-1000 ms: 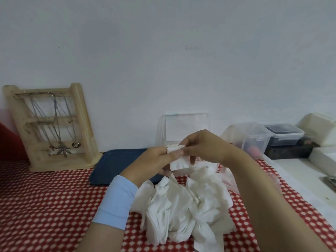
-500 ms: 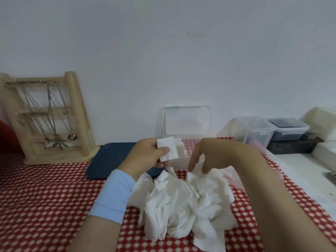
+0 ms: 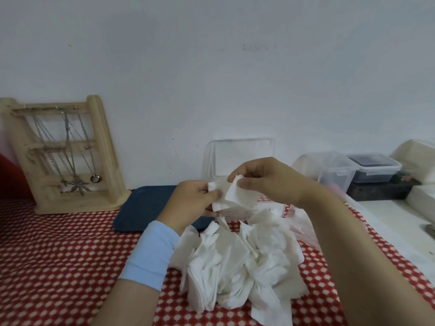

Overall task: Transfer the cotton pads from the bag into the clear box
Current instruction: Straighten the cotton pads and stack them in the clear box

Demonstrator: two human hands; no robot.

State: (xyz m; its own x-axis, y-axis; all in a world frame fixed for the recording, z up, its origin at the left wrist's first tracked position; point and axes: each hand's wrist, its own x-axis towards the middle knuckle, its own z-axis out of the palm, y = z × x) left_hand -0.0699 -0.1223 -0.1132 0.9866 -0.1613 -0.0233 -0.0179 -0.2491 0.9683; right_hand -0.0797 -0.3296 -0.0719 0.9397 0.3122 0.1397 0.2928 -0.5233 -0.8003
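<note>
A heap of white cotton pads [image 3: 237, 267] lies loose on the red patterned cloth in front of me. My left hand [image 3: 193, 203] pinches a small stack of pads [image 3: 227, 196] by its left edge. My right hand [image 3: 266, 180] pinches the top right corner of the same stack. Both hands hover over the clear box [image 3: 240, 209], whose open lid [image 3: 240, 156] stands upright against the wall. The box's inside is mostly hidden behind the hands. The crumpled clear bag [image 3: 303, 227] lies to the right of the heap.
A dark blue tray [image 3: 146, 208] lies left of the box. A wooden jewellery stand [image 3: 61, 151] with necklaces leans at the far left. Clear lidded containers [image 3: 348, 170] and white blocks [image 3: 419, 158] crowd the right, beside a white ledge [image 3: 400, 220].
My right hand has risen from the heap and come back to the stack that my left hand holds. It now pinches the stack's upper right corner.
</note>
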